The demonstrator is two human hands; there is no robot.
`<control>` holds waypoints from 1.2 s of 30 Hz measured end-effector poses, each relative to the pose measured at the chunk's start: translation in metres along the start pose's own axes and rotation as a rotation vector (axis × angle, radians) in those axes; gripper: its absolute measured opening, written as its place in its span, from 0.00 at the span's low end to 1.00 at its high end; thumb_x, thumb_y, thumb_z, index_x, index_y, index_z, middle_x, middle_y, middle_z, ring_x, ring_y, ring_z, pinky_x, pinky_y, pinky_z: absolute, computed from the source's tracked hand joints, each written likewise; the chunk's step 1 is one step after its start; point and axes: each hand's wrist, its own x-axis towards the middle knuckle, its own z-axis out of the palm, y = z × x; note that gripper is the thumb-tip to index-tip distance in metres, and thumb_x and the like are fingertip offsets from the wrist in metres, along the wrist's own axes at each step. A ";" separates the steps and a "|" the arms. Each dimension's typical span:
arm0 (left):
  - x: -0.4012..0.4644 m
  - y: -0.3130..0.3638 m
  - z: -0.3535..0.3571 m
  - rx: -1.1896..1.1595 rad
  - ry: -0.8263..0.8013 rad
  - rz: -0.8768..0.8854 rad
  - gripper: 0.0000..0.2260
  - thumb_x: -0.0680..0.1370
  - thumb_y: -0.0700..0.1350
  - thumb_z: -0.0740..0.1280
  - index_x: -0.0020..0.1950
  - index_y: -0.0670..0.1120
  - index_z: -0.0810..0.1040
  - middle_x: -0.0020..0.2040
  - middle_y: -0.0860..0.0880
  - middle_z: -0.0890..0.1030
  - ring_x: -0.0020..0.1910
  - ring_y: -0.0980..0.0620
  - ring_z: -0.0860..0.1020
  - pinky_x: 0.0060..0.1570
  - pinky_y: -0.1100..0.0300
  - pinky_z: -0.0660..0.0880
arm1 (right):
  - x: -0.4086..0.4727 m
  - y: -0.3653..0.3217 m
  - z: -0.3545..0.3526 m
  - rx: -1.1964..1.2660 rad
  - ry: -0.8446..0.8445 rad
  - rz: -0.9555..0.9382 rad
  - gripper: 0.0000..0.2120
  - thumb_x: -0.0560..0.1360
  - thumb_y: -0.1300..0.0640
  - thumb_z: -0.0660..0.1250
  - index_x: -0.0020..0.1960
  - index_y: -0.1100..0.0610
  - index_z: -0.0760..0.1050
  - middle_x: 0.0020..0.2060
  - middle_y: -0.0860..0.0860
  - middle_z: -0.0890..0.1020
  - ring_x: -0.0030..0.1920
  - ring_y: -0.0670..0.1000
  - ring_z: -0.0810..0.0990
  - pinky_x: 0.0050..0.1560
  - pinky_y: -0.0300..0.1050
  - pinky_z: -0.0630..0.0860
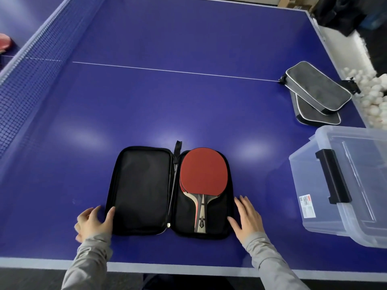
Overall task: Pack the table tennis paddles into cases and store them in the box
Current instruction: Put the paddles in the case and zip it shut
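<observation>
A black zip case [140, 191] lies spread open on the blue table near its front edge. In its right half sits a red-faced paddle [202, 174], handle toward me; a second paddle seems stacked beneath it. My left hand [94, 221] touches the case's left edge, thumb resting on the lining. My right hand [247, 216] lies flat on the table against the case's right edge, fingers straight. A clear plastic box [314, 208] with a black latch stands at the right.
Two closed grey cases [316, 88] are stacked at the far right of the table [167, 101]. White balls [374, 91] fill a container beyond the right edge. The net [27, 65] runs along the left, with a red paddle [5, 41] behind it.
</observation>
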 end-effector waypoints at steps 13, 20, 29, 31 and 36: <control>-0.050 0.040 -0.050 -0.766 -0.229 0.164 0.09 0.74 0.33 0.68 0.47 0.47 0.80 0.43 0.46 0.83 0.33 0.62 0.80 0.36 0.72 0.77 | -0.005 -0.016 -0.011 0.040 0.028 0.065 0.29 0.77 0.46 0.61 0.74 0.54 0.57 0.74 0.52 0.60 0.75 0.51 0.55 0.69 0.47 0.62; -0.140 0.106 -0.029 -0.543 -0.365 0.597 0.13 0.69 0.35 0.74 0.45 0.52 0.82 0.41 0.53 0.83 0.39 0.60 0.81 0.35 0.65 0.79 | 0.002 -0.059 -0.055 0.408 0.287 -0.041 0.19 0.75 0.58 0.67 0.65 0.60 0.72 0.66 0.56 0.72 0.71 0.55 0.65 0.70 0.53 0.62; -0.191 0.125 0.025 -0.296 -0.225 0.896 0.12 0.67 0.47 0.71 0.49 0.47 0.83 0.41 0.52 0.81 0.40 0.50 0.79 0.37 0.55 0.79 | 0.013 -0.097 -0.094 0.732 0.313 -0.068 0.05 0.74 0.60 0.68 0.45 0.63 0.77 0.58 0.55 0.76 0.62 0.52 0.73 0.62 0.40 0.65; -0.193 0.122 0.033 -0.287 -0.229 0.931 0.13 0.67 0.46 0.74 0.50 0.46 0.83 0.41 0.52 0.81 0.41 0.51 0.79 0.38 0.56 0.79 | 0.013 -0.097 -0.093 0.685 0.295 -0.068 0.10 0.71 0.59 0.71 0.47 0.64 0.75 0.57 0.55 0.76 0.59 0.52 0.73 0.59 0.39 0.66; -0.177 0.112 0.038 -0.433 -0.387 0.781 0.15 0.68 0.51 0.74 0.53 0.51 0.80 0.50 0.58 0.80 0.49 0.62 0.77 0.48 0.67 0.74 | 0.019 -0.085 -0.092 0.629 0.268 -0.050 0.11 0.68 0.65 0.71 0.47 0.66 0.72 0.57 0.57 0.76 0.57 0.54 0.74 0.54 0.35 0.64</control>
